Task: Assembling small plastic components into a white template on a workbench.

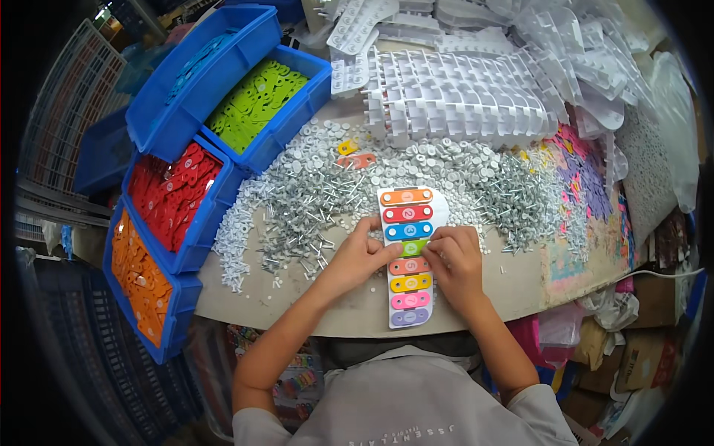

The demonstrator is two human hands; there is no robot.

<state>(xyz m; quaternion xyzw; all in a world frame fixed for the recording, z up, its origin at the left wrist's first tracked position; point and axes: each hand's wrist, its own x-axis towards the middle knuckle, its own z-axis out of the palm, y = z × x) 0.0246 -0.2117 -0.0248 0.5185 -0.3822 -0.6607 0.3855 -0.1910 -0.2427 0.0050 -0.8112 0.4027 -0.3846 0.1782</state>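
A toy xylophone [410,266] with a white base and several coloured bars lies on the table in front of me, its long side pointing away. The far three bars, orange, red and blue, carry white round caps at both ends; the nearer ones show small dark spots there. My left hand [363,256] grips its left edge, thumb on the left end of the green bar [413,248]. At that bar's right end, my right hand [456,260] is closed in a pinch; whatever lies between its fingertips is too small to make out.
Blue bins [239,165] at the left hold red, orange, green and blue bars. White caps [428,160] and metal screws [312,215] lie heaped beyond the xylophone. White plastic bases [461,93] are stacked at the back. Pink and purple bars [584,175] lie at the right.
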